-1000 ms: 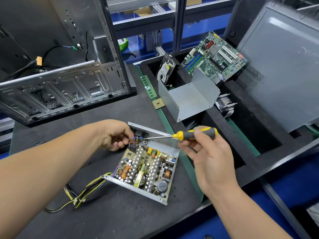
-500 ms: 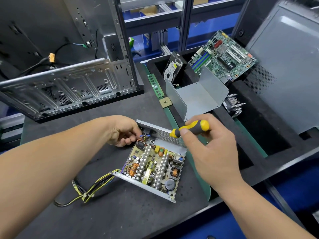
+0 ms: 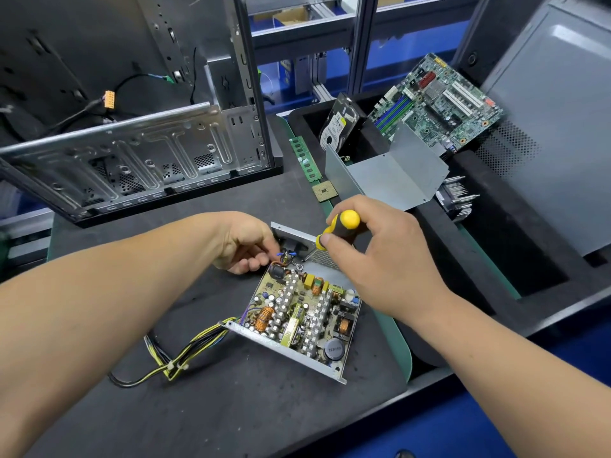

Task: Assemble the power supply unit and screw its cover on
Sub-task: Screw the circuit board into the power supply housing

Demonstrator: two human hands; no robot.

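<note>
An open power supply unit (image 3: pixel 299 312), circuit board exposed, lies near the black mat's (image 3: pixel 231 408) front right corner. The left hand (image 3: pixel 246 242) pinches its far corner. The right hand (image 3: pixel 373 259) grips a yellow-handled screwdriver (image 3: pixel 337 229) above it. Beyond the mat's far right corner, the metal cover (image 3: pixel 390 175) leans in a tray.

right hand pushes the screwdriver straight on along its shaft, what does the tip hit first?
Probably the screw at the circuit board's far corner, near the left hand; depth is unclear.
</note>
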